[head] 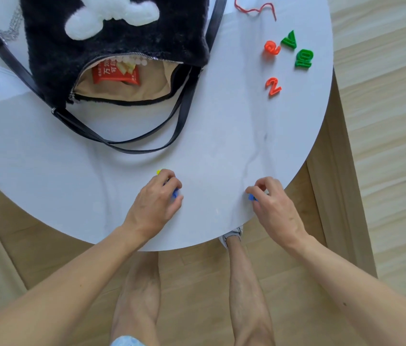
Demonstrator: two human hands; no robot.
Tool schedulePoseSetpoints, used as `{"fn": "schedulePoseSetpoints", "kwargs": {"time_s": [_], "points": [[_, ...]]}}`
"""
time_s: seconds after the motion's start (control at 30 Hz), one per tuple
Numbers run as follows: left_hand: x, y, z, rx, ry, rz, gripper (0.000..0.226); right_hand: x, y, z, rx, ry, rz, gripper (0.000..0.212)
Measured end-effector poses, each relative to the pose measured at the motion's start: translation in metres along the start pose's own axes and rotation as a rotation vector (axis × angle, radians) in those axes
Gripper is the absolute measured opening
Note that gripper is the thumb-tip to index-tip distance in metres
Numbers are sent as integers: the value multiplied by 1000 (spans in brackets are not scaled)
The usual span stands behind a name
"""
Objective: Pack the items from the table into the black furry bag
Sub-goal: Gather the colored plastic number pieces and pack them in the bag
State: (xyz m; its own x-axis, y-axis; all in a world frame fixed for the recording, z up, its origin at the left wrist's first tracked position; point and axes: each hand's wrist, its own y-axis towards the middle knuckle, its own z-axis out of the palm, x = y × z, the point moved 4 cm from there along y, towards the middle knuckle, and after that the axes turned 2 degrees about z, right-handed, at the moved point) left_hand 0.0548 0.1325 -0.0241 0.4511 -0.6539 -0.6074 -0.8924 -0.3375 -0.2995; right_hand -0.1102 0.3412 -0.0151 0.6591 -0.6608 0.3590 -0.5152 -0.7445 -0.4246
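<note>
Both hands are curled down onto small plastic shapes near the front edge of the white table [221, 146]. The left hand [155, 196] has its fingers bent over a blue piece [175, 193], with a yellow bit [159, 172] peeking out past the knuckles. The right hand [273, 204] pinches a second blue piece [252, 197] between thumb and fingertips. The fingers cover too much for me to say which shapes these are, or whether they have left the tabletop. The black furry bag [122, 33] lies at the far left with its zip open and its mouth turned toward the person. A red snack packet [115, 74] already sits inside on the tan lining, so I'd say the packing is under way but well short of done. Four pieces lie together on the right side, well apart from the bag: an orange 2 [273, 86], another orange figure [271, 48], a green pointed letter [289, 40] and a green block [304, 58]. A red thread [254, 8] lies at the far edge. Both bare forearms reach in over the front edge, wrists low and palms down, the hands well apart. The left hand is the nearer to the bag's mouth, with the black strap [147, 143] looping across the table between them.
</note>
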Motion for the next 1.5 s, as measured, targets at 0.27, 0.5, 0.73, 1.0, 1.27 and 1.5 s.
{"fn": "schedulePoseSetpoints", "kwargs": {"time_s": [0.27,0.5,0.73,1.0,1.27,1.5], "points": [[-2,23,-19,-202,-1269,-741,15,43,42,-44,-148,573,64,27],[-31,36,-20,50,-1856,-773,27,137,78,-68,-76,768,-147,31],[-25,29,-27,95,-1945,-862,56,164,73,-48,-131,427,-359,11],[5,8,-38,-56,-2034,-899,42,197,60,-35,-212,258,-507,22],[46,1,-57,-206,-1956,-737,42,185,63,-10,-281,488,-176,31],[68,-10,-64,-142,-1973,-728,40,149,83,31,-60,-15,-47,34]]}}
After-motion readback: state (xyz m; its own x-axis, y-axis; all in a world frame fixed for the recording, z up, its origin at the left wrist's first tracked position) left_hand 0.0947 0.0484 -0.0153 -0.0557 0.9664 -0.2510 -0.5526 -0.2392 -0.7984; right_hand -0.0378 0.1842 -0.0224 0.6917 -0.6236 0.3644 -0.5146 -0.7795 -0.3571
